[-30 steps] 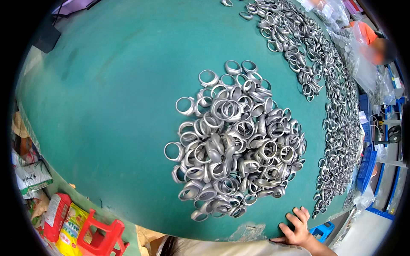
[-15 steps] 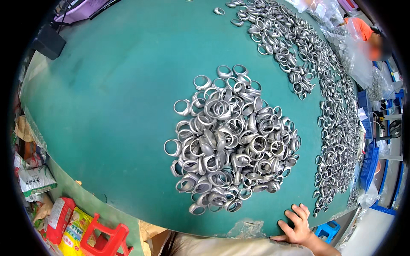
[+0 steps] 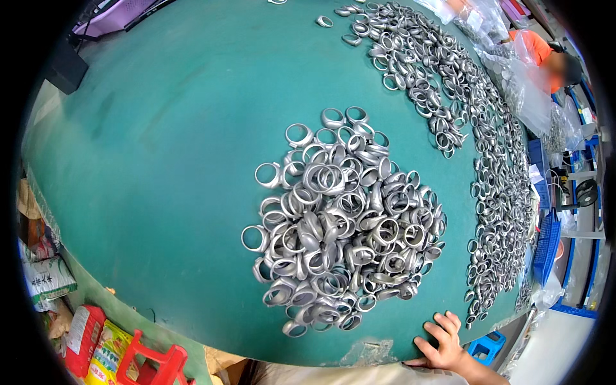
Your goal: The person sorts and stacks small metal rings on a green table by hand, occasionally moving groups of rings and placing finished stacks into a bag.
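My right hand (image 3: 439,344) rests on the near right edge of the green table (image 3: 173,192), its fingers spread and nothing held in it. A heap of dull grey metal rings (image 3: 346,221) lies in front of it, a short way off to the upper left. Most of the rings overlap, and a few sit loose at the heap's rim. Along the right side of the table runs a longer curved band of similar rings (image 3: 497,192), up to the far edge. My left hand does not show.
A blue basket (image 3: 547,247) and plastic bags (image 3: 523,86) line the right side, where a person in orange (image 3: 534,46) sits. Clear plastic (image 3: 369,351) lies at the near edge. A red stool (image 3: 154,360) and bright packages (image 3: 110,350) stand lower left; a blue stool (image 3: 486,346) lower right.
The whole view has shifted slightly, so the near ring heap and table appear a little lower and further left. My right hand stays spread on the table edge.
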`<state>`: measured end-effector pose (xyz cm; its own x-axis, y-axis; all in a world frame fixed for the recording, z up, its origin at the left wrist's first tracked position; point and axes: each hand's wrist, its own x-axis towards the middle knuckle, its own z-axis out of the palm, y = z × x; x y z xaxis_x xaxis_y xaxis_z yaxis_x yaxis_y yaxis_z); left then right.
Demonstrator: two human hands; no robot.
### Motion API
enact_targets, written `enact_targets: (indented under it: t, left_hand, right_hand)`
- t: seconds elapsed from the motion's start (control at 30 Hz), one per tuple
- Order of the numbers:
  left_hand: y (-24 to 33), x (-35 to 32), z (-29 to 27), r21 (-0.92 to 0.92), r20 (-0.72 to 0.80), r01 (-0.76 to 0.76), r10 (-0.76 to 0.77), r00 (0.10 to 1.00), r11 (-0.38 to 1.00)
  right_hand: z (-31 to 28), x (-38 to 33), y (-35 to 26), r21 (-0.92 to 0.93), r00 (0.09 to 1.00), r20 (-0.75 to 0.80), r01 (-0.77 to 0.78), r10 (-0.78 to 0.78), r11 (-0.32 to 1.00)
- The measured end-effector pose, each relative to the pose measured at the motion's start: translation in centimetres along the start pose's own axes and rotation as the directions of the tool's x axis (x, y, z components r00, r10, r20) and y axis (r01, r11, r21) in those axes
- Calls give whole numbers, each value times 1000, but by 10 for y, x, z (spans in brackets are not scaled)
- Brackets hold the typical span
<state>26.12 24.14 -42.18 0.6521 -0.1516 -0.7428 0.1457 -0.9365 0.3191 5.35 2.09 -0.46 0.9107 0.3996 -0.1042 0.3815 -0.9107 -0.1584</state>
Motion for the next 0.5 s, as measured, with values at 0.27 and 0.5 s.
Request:
enact_targets:
  t: [0.27, 0.5]
  left_hand:
    - [-4, -7, -5, -15, -5, 2, -2, 1000, 1000]
    - [-2, -24, -8, -34, -7, -20, 19, 1000, 999]
  right_hand:
    - [-3, 9, -4, -16, 999, 33, 10, -10, 1000]
    - [-4, 14, -6, -17, 999, 35, 4, -4, 1000]
